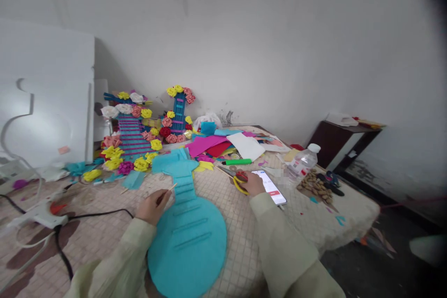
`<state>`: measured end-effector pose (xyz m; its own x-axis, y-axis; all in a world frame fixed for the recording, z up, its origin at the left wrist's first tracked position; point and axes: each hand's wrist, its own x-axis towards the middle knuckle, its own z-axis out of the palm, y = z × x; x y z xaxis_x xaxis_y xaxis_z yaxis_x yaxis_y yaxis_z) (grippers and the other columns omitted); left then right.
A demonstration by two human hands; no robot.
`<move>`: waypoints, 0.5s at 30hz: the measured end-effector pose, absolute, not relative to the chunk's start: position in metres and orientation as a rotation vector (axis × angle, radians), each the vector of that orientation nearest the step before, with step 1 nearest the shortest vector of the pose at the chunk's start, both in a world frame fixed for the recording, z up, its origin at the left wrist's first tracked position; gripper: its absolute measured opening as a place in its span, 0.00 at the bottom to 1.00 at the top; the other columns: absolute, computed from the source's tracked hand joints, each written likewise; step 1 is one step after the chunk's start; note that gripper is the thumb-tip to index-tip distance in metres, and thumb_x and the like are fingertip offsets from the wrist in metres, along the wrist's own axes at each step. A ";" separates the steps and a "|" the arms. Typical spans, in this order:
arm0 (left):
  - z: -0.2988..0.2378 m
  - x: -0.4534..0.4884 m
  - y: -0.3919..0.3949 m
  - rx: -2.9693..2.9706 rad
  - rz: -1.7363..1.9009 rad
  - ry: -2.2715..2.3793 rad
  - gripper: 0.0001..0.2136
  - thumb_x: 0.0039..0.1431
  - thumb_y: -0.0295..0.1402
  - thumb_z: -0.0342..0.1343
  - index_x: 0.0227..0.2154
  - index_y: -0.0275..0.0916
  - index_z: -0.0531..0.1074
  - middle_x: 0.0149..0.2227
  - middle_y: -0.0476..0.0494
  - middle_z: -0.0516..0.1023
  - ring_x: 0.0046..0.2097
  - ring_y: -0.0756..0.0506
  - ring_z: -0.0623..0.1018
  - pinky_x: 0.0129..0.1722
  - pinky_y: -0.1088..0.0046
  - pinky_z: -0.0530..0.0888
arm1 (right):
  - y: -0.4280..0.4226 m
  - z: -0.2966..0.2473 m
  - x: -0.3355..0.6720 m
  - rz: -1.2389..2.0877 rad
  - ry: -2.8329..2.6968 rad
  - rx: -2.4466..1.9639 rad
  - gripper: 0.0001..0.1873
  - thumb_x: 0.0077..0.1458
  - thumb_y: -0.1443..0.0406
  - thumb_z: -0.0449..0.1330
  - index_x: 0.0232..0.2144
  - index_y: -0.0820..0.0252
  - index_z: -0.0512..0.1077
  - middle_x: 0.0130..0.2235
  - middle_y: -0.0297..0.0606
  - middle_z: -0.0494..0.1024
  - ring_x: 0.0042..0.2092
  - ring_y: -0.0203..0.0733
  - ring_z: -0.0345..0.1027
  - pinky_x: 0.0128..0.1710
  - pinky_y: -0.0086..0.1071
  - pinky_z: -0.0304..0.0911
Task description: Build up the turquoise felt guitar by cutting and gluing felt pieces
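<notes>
My left hand point(153, 206) pinches a thin wooden stick point(172, 187) over the left edge of a blue paper-covered shape point(188, 253). That shape has a round lower part, a narrow neck and several raised bars across it. To the right, my right hand point(254, 184) has its fingers on the handles of a pair of scissors point(239, 180) with yellow and red grips. The scissors lie low at the table, blades pointing left. Just beside that hand is a lit phone point(270, 188), partly covered by it. A green marker point(238, 162) lies beyond the scissors.
Colored paper sheets point(246, 145) are piled at the back. Two decorated pieces with paper flowers point(131, 135) stand at the back left. A plastic bottle point(303, 164) and peanuts point(316, 187) are on the right. A power strip point(44, 214) with cables lies left.
</notes>
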<state>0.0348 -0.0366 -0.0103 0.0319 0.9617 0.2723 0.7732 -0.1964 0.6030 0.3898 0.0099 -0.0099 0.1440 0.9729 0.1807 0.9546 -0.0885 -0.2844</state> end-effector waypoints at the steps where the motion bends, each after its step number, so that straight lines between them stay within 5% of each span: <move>1: -0.011 0.035 -0.038 2.025 0.922 1.808 0.21 0.54 0.47 0.40 0.28 0.38 0.73 0.25 0.45 0.75 0.26 0.47 0.71 0.27 0.74 0.65 | 0.009 -0.009 0.391 0.076 -1.847 -2.071 0.17 0.42 0.66 0.62 0.39 0.60 0.73 0.37 0.44 0.77 0.42 0.50 0.69 0.40 0.35 0.58; 8: -0.007 0.038 -0.045 1.997 0.828 2.036 0.22 0.53 0.51 0.42 0.12 0.40 0.56 0.14 0.51 0.60 0.20 0.49 0.65 0.23 0.74 0.56 | 0.003 0.010 0.395 0.099 -1.646 -1.751 0.22 0.42 0.69 0.59 0.44 0.65 0.70 0.47 0.51 0.70 0.52 0.53 0.60 0.52 0.42 0.52; 12: -0.005 0.037 -0.047 2.006 0.783 2.090 0.24 0.53 0.52 0.41 0.12 0.40 0.54 0.14 0.50 0.59 0.21 0.49 0.65 0.23 0.75 0.54 | 0.006 0.022 0.384 0.264 -1.495 -1.521 0.28 0.47 0.61 0.58 0.51 0.66 0.64 0.48 0.51 0.68 0.48 0.49 0.63 0.46 0.39 0.59; 15: -0.006 0.036 -0.047 2.031 0.756 2.105 0.24 0.54 0.52 0.40 0.12 0.40 0.56 0.14 0.50 0.61 0.22 0.48 0.66 0.23 0.75 0.54 | 0.015 0.026 0.365 0.483 -1.385 -1.363 0.27 0.48 0.54 0.56 0.48 0.63 0.65 0.40 0.44 0.73 0.39 0.45 0.68 0.37 0.35 0.63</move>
<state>0.0355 -0.0473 -0.0061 -0.0922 0.9636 0.2510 0.9032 -0.0252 0.4285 0.3649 0.0148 0.0261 0.2390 0.8868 0.3955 0.4490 0.2602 -0.8548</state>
